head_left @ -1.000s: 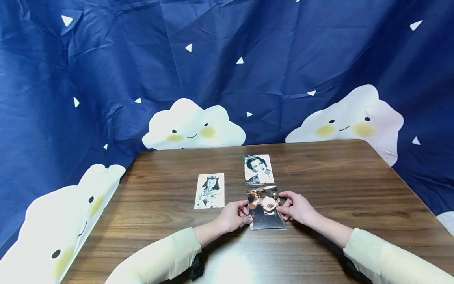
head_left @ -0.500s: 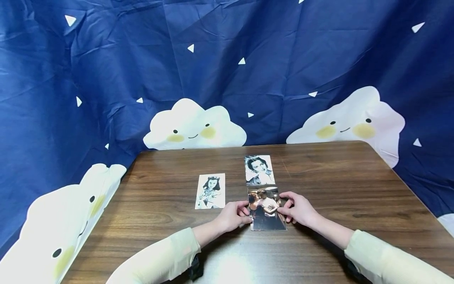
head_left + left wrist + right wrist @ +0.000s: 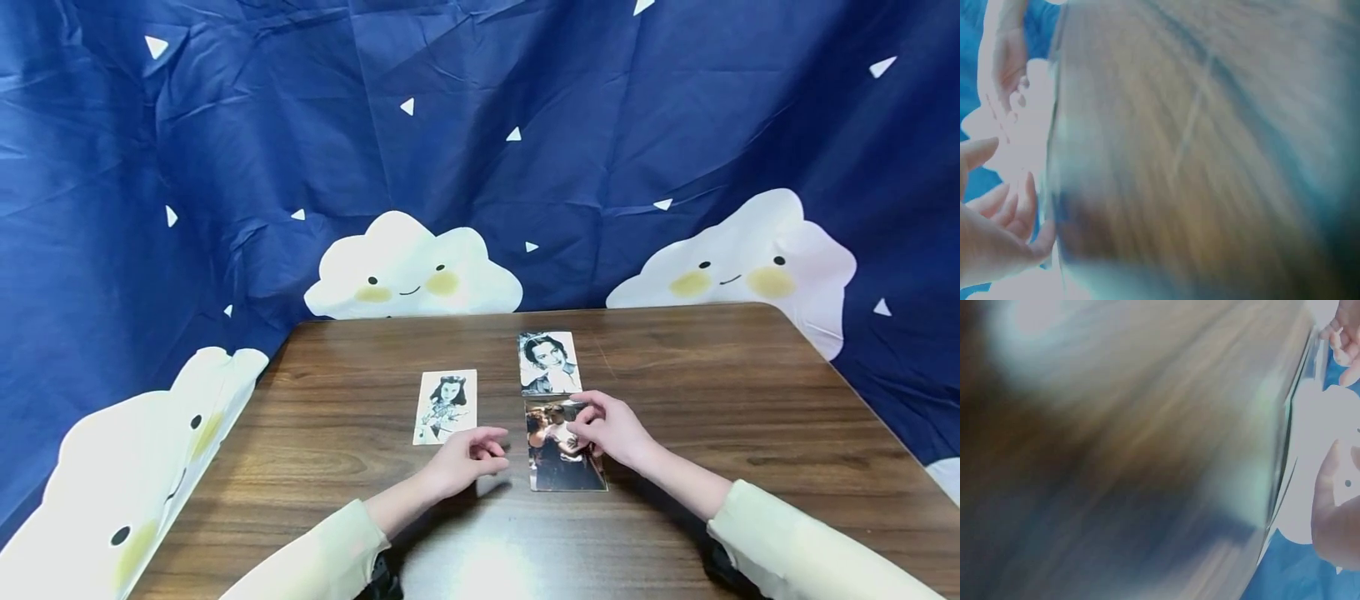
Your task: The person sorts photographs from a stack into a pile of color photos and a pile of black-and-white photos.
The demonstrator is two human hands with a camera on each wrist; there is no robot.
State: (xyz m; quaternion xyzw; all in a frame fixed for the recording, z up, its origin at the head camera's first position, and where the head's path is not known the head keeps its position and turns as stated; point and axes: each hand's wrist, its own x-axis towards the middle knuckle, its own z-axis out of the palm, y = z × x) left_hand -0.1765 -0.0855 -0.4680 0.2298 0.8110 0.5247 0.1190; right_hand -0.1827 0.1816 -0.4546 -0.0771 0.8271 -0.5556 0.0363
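A colour photo (image 3: pixel 564 468) of a couple lies flat on the wooden table. Above it, almost edge to edge, is a black-and-white portrait photo (image 3: pixel 550 363). Another black-and-white photo (image 3: pixel 446 406), with a white border, lies to the left. My right hand (image 3: pixel 617 432) hovers over the colour photo's upper right part, its fingers bent and parted, covering that corner. Between the left photo and the colour photo is my left hand (image 3: pixel 465 460), fingers loosely bent around nothing, its shadow beneath it. In the left wrist view my left hand (image 3: pixel 997 231) shows thumb and fingers spread apart.
The brown wooden table (image 3: pixel 360 350) reaches back to a dark blue curtain (image 3: pixel 465 167) printed with smiling clouds and white triangles. Light glares off the table's front. Both wrist views show the tabletop blurred.
Both hands have let go of the colour photo's sides. The left hand has moved left, off the photo; the right hand has risen a little inward over its upper right.
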